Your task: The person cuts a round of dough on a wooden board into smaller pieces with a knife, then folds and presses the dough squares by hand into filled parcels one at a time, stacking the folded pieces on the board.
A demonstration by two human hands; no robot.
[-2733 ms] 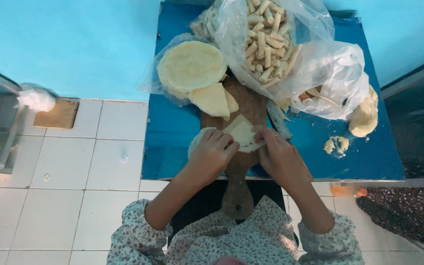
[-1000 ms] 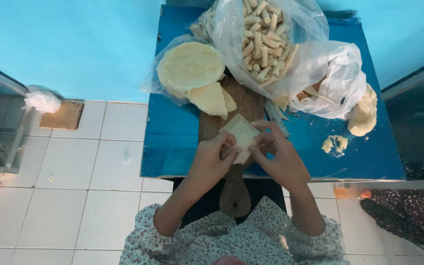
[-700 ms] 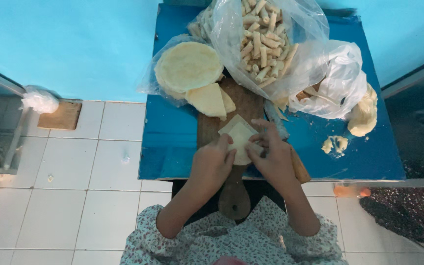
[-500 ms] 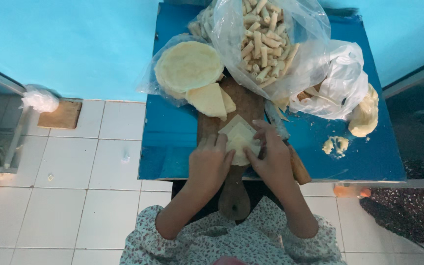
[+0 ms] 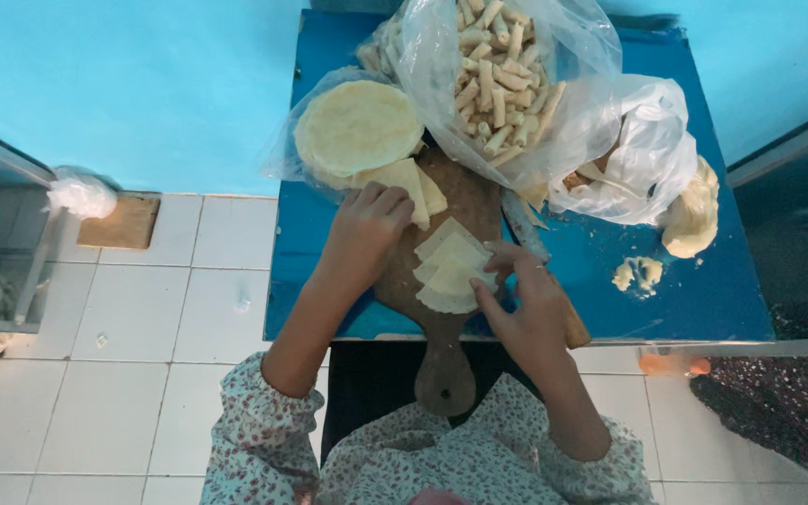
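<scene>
Since half a second ago my left hand [image 5: 367,224] has left the small wrapper and gone up to the cut pastry sheets [image 5: 402,180] at 11 o'clock on the wooden board [image 5: 465,192], fingers loosely spread and resting on them. My right hand [image 5: 526,304] pinches the folded wrapper pieces [image 5: 451,271] at the board's middle, thumb and fingertips narrowed on their right edge. At 12 o'clock on the blue surface [image 5: 685,299] sits a bag of rolled pastries [image 5: 497,79].
</scene>
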